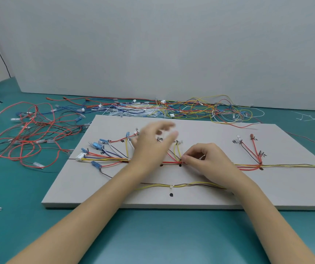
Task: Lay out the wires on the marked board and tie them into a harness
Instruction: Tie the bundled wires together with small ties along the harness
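Observation:
A grey marked board (219, 134) lies on the teal table. A wire bundle (286, 165) of red, yellow and black strands runs across it, fanning at the left to blue terminals (96, 144) and a white connector (80, 155). My right hand (206, 161) pinches the bundle at its middle, where a white cable tie (202, 156) pokes out by the fingers. My left hand (153, 147) is lifted over the bundle, blurred, fingers spread and holding nothing. A short yellow and brown wire pair (172, 186) with a white tie lies nearer me.
Loose red and black wires (29, 130) sprawl on the table at left. A tangle of mixed wires and white cable ties (153, 109) lies behind the board along the white wall. Trimmed tie ends (305, 118) sit at far right.

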{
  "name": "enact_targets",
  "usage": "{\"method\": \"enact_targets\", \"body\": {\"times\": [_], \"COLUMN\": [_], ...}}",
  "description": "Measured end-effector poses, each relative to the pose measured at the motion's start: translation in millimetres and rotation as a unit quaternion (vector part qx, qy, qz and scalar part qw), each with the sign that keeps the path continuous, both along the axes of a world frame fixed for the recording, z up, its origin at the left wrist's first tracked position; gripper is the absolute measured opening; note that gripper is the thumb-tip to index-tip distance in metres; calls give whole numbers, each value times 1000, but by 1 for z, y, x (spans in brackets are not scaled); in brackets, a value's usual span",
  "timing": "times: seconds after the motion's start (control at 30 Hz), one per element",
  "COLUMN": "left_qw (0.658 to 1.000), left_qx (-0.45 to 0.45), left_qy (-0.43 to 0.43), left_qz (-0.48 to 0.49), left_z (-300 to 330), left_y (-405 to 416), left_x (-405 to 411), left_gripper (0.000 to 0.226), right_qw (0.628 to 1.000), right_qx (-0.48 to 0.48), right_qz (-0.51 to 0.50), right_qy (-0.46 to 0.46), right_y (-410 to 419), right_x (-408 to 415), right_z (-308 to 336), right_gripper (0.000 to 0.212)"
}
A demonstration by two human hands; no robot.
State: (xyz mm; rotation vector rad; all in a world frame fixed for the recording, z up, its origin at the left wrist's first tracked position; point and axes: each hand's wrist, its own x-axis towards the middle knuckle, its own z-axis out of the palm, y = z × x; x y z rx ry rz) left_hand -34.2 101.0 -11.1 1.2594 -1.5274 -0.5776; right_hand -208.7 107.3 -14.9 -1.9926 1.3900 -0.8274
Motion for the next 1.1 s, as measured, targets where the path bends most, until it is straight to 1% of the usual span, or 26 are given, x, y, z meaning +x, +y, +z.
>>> {"method": "enact_targets", "body": {"times": [0.03,0.07,0.13,0.2,0.33,0.43,0.53,0.57,0.63,0.7,0.77,0.83,0.9,1.0,1.03,1.1], "left_qw": [998,994,984,982,985,992,992,990,982,962,937,914,888,836,820,799], "left_qx": [-22,-49,-71,-49,-5,19,106,129,155,176,187,205,222,239,242,242], "left_qy": [51,87,130,133,96,27,-16,-28,-93,-201,-286,-339,-393,-490,-516,-548], "left_qz": [25,54,96,126,140,121,61,49,50,59,74,86,84,65,58,45], "left_z": [6,13,24,26,14,6,0,0,1,3,7,11,14,17,17,15], "left_y": [-5,-12,-24,-34,-45,-49,-57,-61,-69,-77,-84,-88,-89,-86,-87,-89], "left_x": [9,22,50,77,101,96,85,81,75,67,59,54,49,41,39,39], "left_gripper": [16,17,14,15,11,6,5,5,14,19,16,16,11,3,8,23], "right_qw": [1000,1000,998,997,996,996,996,996,996,996,996,996,996,995,995,995], "right_qx": [-5,-9,-23,-38,-40,-46,-44,-42,-41,-42,-41,-37,-32,-29,-26,-22], "right_qz": [-11,-25,-52,-66,-73,-76,-80,-80,-76,-71,-71,-69,-70,-73,-73,-72], "right_qy": [4,5,6,9,18,13,18,23,32,37,41,47,53,58,61,65], "right_y": [-1,-2,-3,-4,-4,-5,-5,-5,-4,-4,-4,-4,-4,-3,-3,-2], "right_x": [0,0,1,0,0,-1,-1,-1,1,1,1,1,2,3,3,4], "right_z": [0,0,-1,-1,-3,-4,-4,-4,-5,-5,-5,-5,-4,-3,-2,-2], "right_gripper": [11,11,11,12,13,14,15,15,16,16,16,16,16,17,17,16]}}
